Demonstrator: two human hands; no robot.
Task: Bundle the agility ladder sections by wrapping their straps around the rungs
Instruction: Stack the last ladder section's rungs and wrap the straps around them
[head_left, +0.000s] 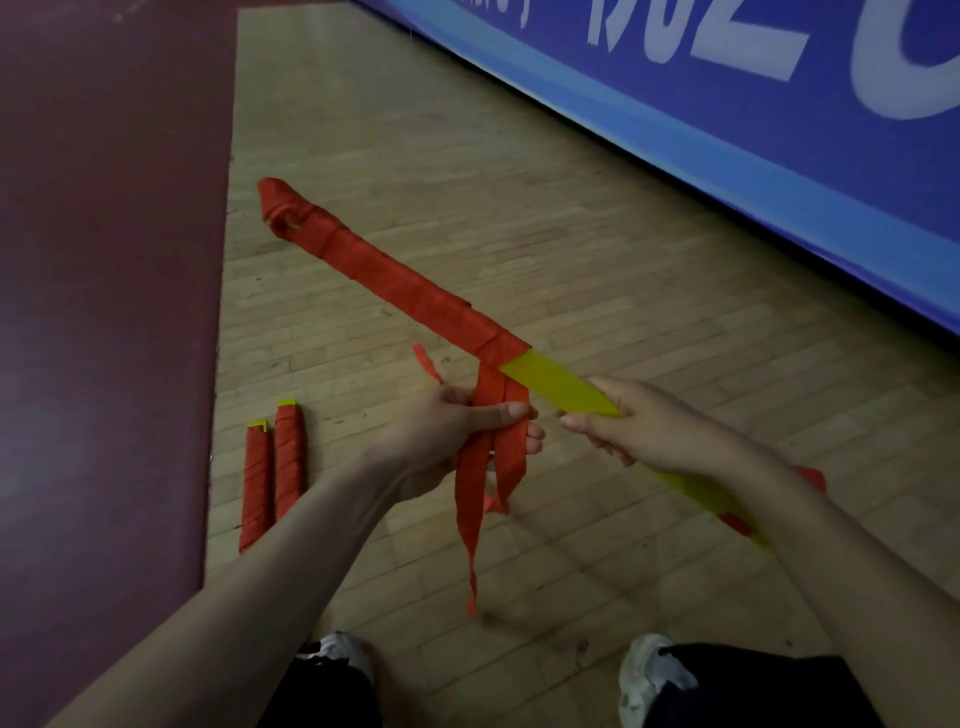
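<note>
R hand (639, 426) was curled round the bare yellow part of the rung stack (556, 384), which was held off the floor (571, 234) and slanted up and away to the left, prob. so it could be turned as the wrap went on. L hand (447, 436) pinched the loose red strap (470, 499) just below where the wrap ended, thumb across the front, fingers curled behind. A few tails hung from it toward the floor. Gripping that close likely kept tension so the turns wouldn't slacken.

Far part of the stack was covered in red, w/ a lumpy knot at the tip. The near part, from R hand back along the forearm, was mostly bare yellow w/ a bit of red behind the wrist. Approx half done, at a guess.

Two finished bundles (272, 467) lay side by side on the floor, right at the edge of the dark red mat (104, 260), out of the way. A blue banner (727, 104) ran along the floor's far-right edge.
</note>
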